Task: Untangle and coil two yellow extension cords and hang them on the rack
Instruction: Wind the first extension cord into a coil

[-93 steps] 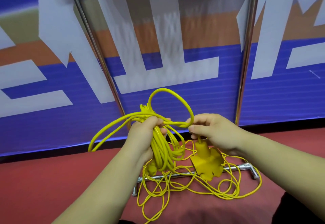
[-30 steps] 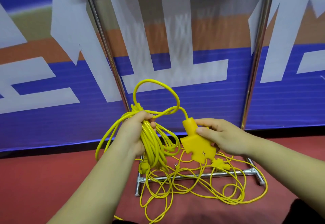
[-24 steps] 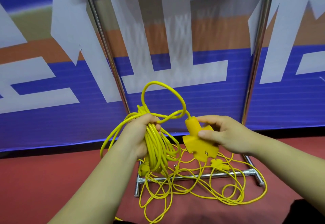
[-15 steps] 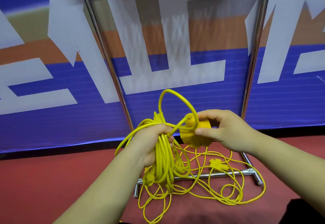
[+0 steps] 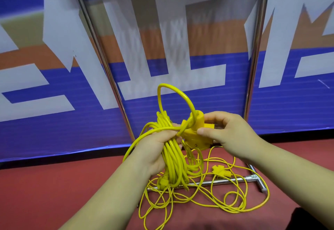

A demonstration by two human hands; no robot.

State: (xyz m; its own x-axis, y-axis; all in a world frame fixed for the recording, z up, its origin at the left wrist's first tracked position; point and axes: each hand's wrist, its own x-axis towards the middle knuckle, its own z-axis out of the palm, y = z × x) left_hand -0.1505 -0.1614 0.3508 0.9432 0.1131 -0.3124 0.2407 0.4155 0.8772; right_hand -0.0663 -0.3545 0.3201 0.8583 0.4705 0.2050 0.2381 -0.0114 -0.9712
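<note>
My left hand grips a thick coiled bundle of yellow extension cord at mid-height, its plug hanging below. A loop of that cord arches above the bundle. My right hand pinches the cord's yellow socket block, which sits inside the base of the loop, right against my left fingers. A second, thinner yellow cord lies tangled on the red floor below, with its small socket near the rack's base bar.
The metal rack has two upright poles and a floor bar with a T-foot at the right. A blue, white and orange banner stands close behind. Red floor spreads to the left.
My right hand let go of the cord and took the socket block, then carried it up and left into the loop beside my left hand. The loop has tightened a little.
</note>
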